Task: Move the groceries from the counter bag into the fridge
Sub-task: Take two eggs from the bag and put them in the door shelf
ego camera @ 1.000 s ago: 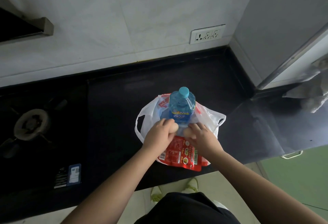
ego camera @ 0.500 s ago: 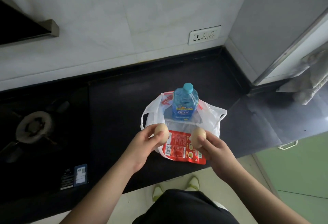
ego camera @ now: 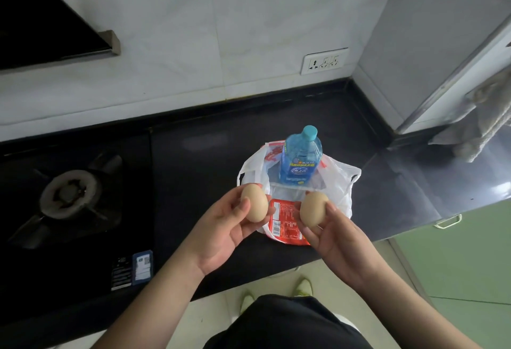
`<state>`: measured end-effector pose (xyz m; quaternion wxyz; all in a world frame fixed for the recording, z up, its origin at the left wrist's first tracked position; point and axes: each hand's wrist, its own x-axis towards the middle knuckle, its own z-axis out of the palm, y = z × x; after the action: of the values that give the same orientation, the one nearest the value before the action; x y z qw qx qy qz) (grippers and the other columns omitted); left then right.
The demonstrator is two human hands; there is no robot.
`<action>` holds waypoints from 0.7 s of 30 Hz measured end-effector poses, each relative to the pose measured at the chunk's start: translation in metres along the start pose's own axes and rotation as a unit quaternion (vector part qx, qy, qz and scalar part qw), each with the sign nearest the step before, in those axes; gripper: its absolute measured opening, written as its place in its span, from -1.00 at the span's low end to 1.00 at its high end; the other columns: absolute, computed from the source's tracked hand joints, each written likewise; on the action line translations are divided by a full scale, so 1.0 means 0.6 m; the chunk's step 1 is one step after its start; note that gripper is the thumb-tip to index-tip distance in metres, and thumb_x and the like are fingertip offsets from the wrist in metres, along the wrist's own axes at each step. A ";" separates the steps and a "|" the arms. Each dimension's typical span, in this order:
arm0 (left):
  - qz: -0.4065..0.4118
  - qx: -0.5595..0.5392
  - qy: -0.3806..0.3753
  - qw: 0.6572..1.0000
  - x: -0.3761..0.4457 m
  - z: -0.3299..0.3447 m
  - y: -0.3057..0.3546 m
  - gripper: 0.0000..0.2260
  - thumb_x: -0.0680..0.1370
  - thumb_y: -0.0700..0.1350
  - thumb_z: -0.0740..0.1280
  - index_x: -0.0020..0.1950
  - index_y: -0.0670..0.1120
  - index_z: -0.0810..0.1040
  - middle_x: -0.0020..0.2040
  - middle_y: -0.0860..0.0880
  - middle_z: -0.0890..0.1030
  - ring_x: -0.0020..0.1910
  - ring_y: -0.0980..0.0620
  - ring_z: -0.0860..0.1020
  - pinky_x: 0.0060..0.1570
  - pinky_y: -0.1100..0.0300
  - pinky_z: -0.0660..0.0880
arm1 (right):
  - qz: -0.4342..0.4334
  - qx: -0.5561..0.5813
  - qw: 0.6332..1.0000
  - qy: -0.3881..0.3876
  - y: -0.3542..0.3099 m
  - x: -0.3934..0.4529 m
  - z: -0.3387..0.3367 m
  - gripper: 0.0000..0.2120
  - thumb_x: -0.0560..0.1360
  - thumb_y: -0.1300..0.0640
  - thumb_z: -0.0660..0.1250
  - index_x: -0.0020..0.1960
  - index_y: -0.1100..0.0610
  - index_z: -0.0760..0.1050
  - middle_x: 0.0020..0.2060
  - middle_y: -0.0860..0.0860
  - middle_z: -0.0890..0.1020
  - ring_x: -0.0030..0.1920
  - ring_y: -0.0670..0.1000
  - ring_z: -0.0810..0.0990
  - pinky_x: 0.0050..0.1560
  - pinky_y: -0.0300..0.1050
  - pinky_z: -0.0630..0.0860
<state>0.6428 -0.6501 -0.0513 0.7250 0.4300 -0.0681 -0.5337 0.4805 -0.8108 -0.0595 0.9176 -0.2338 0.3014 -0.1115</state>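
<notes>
Your left hand (ego camera: 221, 234) grasps a tan egg (ego camera: 254, 203) between thumb and curled fingers, palm up. Your right hand (ego camera: 333, 238) grasps a second egg (ego camera: 313, 209) the same way. Both eggs hover just above a white plastic bag (ego camera: 341, 180) on the black desk (ego camera: 199, 166). In the bag, a blue bottle (ego camera: 301, 159) stands upright at 12 o'clock from your hands, and a red packet (ego camera: 284, 223) lies between them. A gas burner (ego camera: 72, 194) sits at 9 o'clock, a wall socket (ego camera: 324, 60) at 1 o'clock.
</notes>
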 end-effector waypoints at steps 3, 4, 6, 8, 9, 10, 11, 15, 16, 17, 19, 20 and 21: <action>-0.001 -0.020 -0.008 1.000 -0.015 -0.003 -0.003 -0.46 0.35 -0.01 0.57 0.25 -0.17 0.56 0.26 -0.27 0.56 0.28 -0.24 0.52 0.09 0.04 0.56 | -0.003 -0.007 1.000 -0.023 0.008 -0.008 0.017 -0.27 0.24 0.05 0.62 0.33 0.07 0.40 0.19 0.25 0.60 0.11 0.18 0.64 -0.01 -0.01 0.62; -0.001 -0.025 -0.005 1.000 -0.020 -0.005 -0.005 -0.45 0.34 0.00 0.58 0.26 -0.18 0.56 0.26 -0.27 0.55 0.29 -0.24 0.51 0.10 0.03 0.56 | -0.007 -0.008 1.000 -0.026 0.011 -0.010 0.021 -0.24 0.19 0.05 0.65 0.32 0.08 0.42 0.19 0.25 0.60 0.11 0.18 0.64 0.00 0.01 0.63; 0.004 -0.033 0.002 0.999 -0.031 -0.008 -0.008 -0.41 0.33 0.00 0.59 0.27 -0.18 0.55 0.26 -0.25 0.56 0.29 -0.23 0.51 0.11 0.02 0.55 | -0.010 -0.009 0.999 -0.032 0.017 -0.016 0.026 -0.41 0.25 0.05 0.61 0.23 0.08 0.53 0.18 0.24 0.60 0.10 0.17 0.64 0.09 0.05 0.60; 0.013 -0.038 0.006 0.999 -0.042 -0.008 -0.012 -0.38 0.33 0.00 0.59 0.30 -0.20 0.52 0.25 -0.23 0.56 0.27 -0.22 0.52 0.10 0.02 0.55 | -0.007 -0.023 0.999 -0.033 0.021 -0.022 0.028 -0.70 0.40 0.06 0.48 0.12 0.07 0.64 0.15 0.22 0.62 0.08 0.16 0.65 0.15 0.03 0.52; 0.017 -0.041 0.005 0.999 -0.047 -0.008 -0.014 -0.37 0.33 0.01 0.59 0.30 -0.20 0.51 0.24 -0.24 0.56 0.25 -0.21 0.53 0.09 0.03 0.55 | -0.003 -0.033 0.999 -0.035 0.024 -0.022 0.024 -0.72 0.40 0.05 0.48 0.10 0.06 0.66 0.15 0.20 0.63 0.08 0.15 0.65 0.16 0.03 0.51; 0.021 -0.042 0.005 0.999 -0.051 -0.007 -0.016 -0.37 0.32 0.01 0.59 0.29 -0.19 0.51 0.23 -0.24 0.57 0.23 -0.19 0.55 0.08 0.03 0.56 | 0.000 -0.045 0.998 -0.042 0.025 -0.022 0.022 -0.65 0.34 0.03 0.54 0.11 0.06 0.65 0.15 0.19 0.63 0.10 0.15 0.64 0.16 0.04 0.53; 0.026 -0.044 0.008 0.999 -0.056 -0.006 -0.018 -0.39 0.31 0.02 0.60 0.28 -0.17 0.52 0.22 -0.24 0.57 0.20 -0.18 0.57 0.06 0.04 0.57 | 0.004 -0.060 0.997 -0.046 0.025 -0.024 0.020 -0.54 0.26 0.01 0.60 0.13 0.07 0.64 0.16 0.18 0.62 0.13 0.15 0.63 0.13 0.03 0.58; 0.043 -0.052 0.022 0.998 -0.075 0.013 -0.031 -0.44 0.33 0.04 0.58 0.24 -0.15 0.55 0.16 -0.22 0.60 0.13 -0.14 0.60 0.03 0.06 0.58 | 0.019 -0.087 0.995 -0.051 0.025 -0.031 0.001 -0.34 0.18 -0.01 0.65 0.22 0.15 0.58 0.17 0.19 0.61 0.11 0.14 0.64 -0.01 -0.09 0.60; 0.048 -0.051 0.027 0.997 -0.079 0.020 -0.036 -0.46 0.34 0.04 0.57 0.24 -0.14 0.56 0.15 -0.21 0.60 0.12 -0.14 0.60 0.03 0.07 0.58 | 0.026 -0.088 0.994 -0.057 0.023 -0.034 -0.004 -0.32 0.18 0.00 0.65 0.23 0.18 0.57 0.16 0.20 0.61 0.10 0.15 0.64 -0.02 -0.10 0.60; 0.055 -0.049 0.032 0.997 -0.082 0.028 -0.042 -0.48 0.35 0.04 0.56 0.23 -0.14 0.57 0.14 -0.21 0.61 0.12 -0.13 0.60 0.02 0.07 0.58 | 0.034 -0.084 0.993 -0.069 0.021 -0.036 -0.009 -0.32 0.19 0.01 0.65 0.24 0.19 0.56 0.16 0.21 0.61 0.11 0.16 0.63 -0.03 -0.10 0.60; 0.069 -0.051 0.044 0.995 -0.089 0.047 -0.057 -0.51 0.37 0.05 0.55 0.22 -0.13 0.58 0.13 -0.20 0.61 0.11 -0.12 0.61 0.02 0.09 0.58 | 0.049 -0.082 0.991 -0.093 0.010 -0.044 -0.018 -0.33 0.22 0.02 0.63 0.26 0.22 0.53 0.16 0.22 0.60 0.13 0.18 0.62 -0.01 -0.09 0.60; 0.076 -0.054 0.052 0.994 -0.091 0.058 -0.067 -0.52 0.37 0.05 0.54 0.22 -0.13 0.59 0.13 -0.20 0.61 0.11 -0.11 0.61 0.01 0.09 0.58 | 0.055 -0.083 0.990 -0.103 0.003 -0.048 -0.024 -0.32 0.24 0.02 0.62 0.28 0.23 0.52 0.17 0.23 0.59 0.15 0.19 0.61 0.01 -0.08 0.59; 0.083 -0.057 0.060 0.993 -0.093 0.069 -0.077 -0.51 0.37 0.05 0.55 0.21 -0.13 0.59 0.13 -0.20 0.61 0.10 -0.11 0.61 0.00 0.10 0.58 | 0.059 -0.085 0.988 -0.112 -0.005 -0.053 -0.029 -0.32 0.26 0.02 0.61 0.29 0.24 0.50 0.18 0.23 0.59 0.16 0.20 0.61 0.04 -0.06 0.58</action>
<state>0.5634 -0.6292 -0.0375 0.7927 0.4122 -0.0292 -0.4483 0.4443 -0.8086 -0.0546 0.9274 -0.3035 0.2188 -0.0045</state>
